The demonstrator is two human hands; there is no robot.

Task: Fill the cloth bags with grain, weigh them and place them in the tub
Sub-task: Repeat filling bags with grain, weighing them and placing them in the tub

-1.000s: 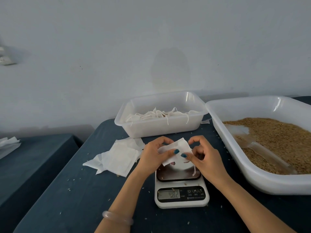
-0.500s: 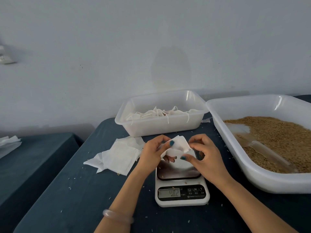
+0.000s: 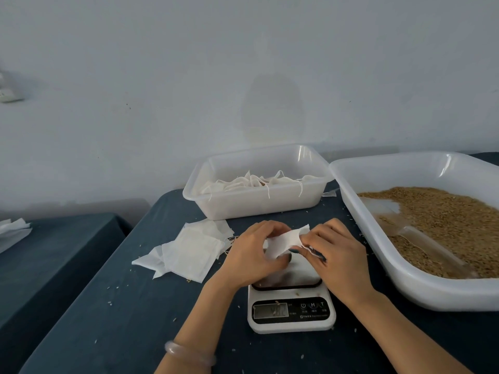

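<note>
Since half a second ago the cloth bag has gone from a bunched peak to a strip pulled sideways between the two hands, just above the scale plate. Left hand has its fingers curled, the thumb pinching the bag's left end. Right hand pinches the right end with curled fingers, and a thin drawstring seems to trail under it, though blur makes that unsure. On the scale's dark panel a power symbol, an "M" and a "T" can be read; the display digits and the small print are too smeared to make out. Far of the hands sits the tub holding tied bags, and right of them the large tray of grain. Flat empty bags lie left of the hands.
</note>
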